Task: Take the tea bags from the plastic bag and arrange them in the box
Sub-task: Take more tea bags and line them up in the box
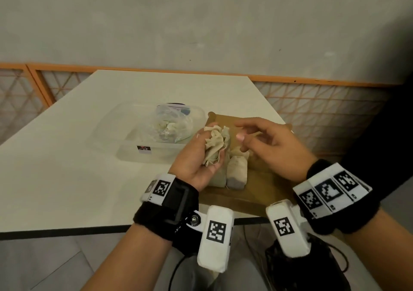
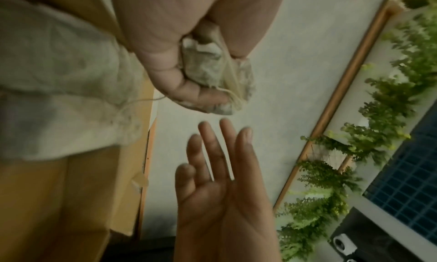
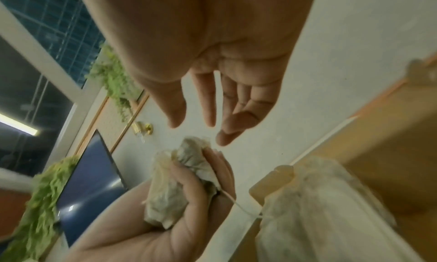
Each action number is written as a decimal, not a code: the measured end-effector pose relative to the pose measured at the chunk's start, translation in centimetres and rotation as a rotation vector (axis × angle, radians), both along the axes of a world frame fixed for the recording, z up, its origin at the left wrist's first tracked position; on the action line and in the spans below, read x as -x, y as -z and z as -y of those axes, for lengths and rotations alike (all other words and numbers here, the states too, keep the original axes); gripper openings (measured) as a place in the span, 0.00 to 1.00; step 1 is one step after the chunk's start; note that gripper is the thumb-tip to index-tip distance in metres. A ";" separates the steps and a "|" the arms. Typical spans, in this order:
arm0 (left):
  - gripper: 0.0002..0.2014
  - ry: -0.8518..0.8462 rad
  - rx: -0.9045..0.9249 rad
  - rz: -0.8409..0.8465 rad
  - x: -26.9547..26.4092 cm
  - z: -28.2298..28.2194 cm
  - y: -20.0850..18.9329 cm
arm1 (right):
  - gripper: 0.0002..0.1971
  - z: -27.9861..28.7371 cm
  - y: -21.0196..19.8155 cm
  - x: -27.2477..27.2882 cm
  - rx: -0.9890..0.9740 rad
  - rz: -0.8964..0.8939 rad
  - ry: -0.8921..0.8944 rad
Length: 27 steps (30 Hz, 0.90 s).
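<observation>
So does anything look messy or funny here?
A bit. The left hand holds scrunched tea bags, and a loose string trails from them toward the bags in the box. Nothing looks spilled or torn.

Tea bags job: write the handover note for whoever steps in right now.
Left hand: grips a bunch of tea bags above the cardboard box.
Right hand: open, empty, fingers near the bunch.
Done: a few bags in the box, at its left side.
Left: place the held bags; more remain in the plastic bag, which sits in the clear tub.
</observation>
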<state>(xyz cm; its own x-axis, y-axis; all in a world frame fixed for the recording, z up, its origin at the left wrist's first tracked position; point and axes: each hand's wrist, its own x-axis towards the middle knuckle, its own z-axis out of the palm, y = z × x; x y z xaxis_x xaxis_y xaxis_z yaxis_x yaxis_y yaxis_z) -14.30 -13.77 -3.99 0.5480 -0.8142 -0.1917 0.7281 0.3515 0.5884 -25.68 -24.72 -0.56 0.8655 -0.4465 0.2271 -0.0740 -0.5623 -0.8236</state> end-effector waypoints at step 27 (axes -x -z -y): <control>0.14 0.308 -0.065 0.548 1.1 0.2 2.2 | 0.04 0.5 6.5 0.6 -0.858 0.408 0.347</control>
<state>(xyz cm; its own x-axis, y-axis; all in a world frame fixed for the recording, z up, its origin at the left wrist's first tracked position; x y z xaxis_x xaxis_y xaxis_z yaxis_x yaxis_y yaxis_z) -15.37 -13.92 -6.17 0.3228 -0.9464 -0.0042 0.3774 0.1246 0.9176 -26.24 -25.19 -7.05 0.5844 -0.8105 -0.0392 0.2566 0.2304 -0.9386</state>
